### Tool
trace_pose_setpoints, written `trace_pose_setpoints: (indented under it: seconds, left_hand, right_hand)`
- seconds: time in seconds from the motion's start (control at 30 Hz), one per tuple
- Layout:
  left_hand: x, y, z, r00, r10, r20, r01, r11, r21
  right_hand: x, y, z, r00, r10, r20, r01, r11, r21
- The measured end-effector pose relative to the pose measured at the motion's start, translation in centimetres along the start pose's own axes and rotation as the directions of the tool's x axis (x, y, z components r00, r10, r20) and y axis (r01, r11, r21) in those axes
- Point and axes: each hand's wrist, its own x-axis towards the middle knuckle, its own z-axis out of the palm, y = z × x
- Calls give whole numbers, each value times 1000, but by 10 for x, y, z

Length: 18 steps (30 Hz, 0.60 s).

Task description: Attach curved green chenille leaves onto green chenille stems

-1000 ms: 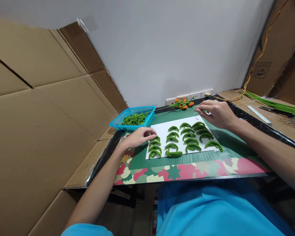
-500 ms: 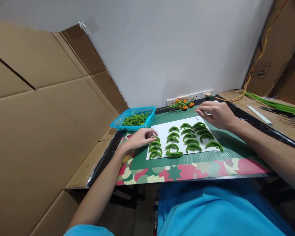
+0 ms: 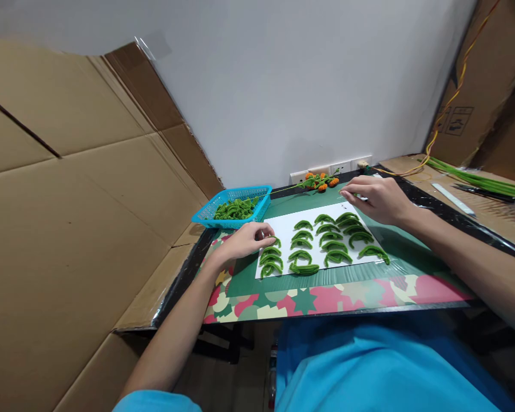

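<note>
Curved green chenille-stem pieces [image 3: 301,256] lie in several columns on a white sheet of paper [image 3: 278,226]. My left hand [image 3: 249,239] rests over the top of the leftmost column, its thumb and fingers closed at the end of a green chenille piece [image 3: 276,242]. Past the paper's far right corner is my right hand [image 3: 375,197], held just above the green mat [image 3: 390,229] with fingertips pinched together. A tiny bit of green shows by those fingers, but what they grip is mostly hidden. A thicker green bundle [image 3: 305,269] lies at the paper's near edge.
A blue plastic basket [image 3: 199,216] of green pieces stands at the back left. Orange flowers on green stems [image 3: 321,182] lie by the wall socket strip [image 3: 345,167]. At right are long green stems [image 3: 480,178] and a pale strip [image 3: 454,200]. Cardboard [image 3: 90,229] walls the left side.
Both hands stay almost in the same places. The left fingers have shifted very slightly at the top of the left column. The rows of green pieces look unchanged.
</note>
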Motion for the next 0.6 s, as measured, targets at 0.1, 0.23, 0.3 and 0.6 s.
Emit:
trace_pose_setpoints:
  seconds: [0.1, 0.23, 0.3, 0.6]
  left_hand:
    - [-1, 1, -1, 1000, 5, 3, -5, 1000, 7]
    - [-2, 4, -3, 999, 25, -46, -24, 999, 27]
    - [-2, 7, -5, 995, 37, -90, -34, 998, 44]
    - [28, 33, -6, 971, 201, -133, -191, 978, 79]
  right_hand:
    - [1, -1, -1, 1000, 0, -24, 0, 1000, -1]
    - [2, -2, -3, 996, 15, -87, -14, 1000, 11]
    - [3, -3, -4, 995, 17, -94, -16, 1000, 18]
    - [4, -4, 4, 997, 1, -82, 3, 999, 49]
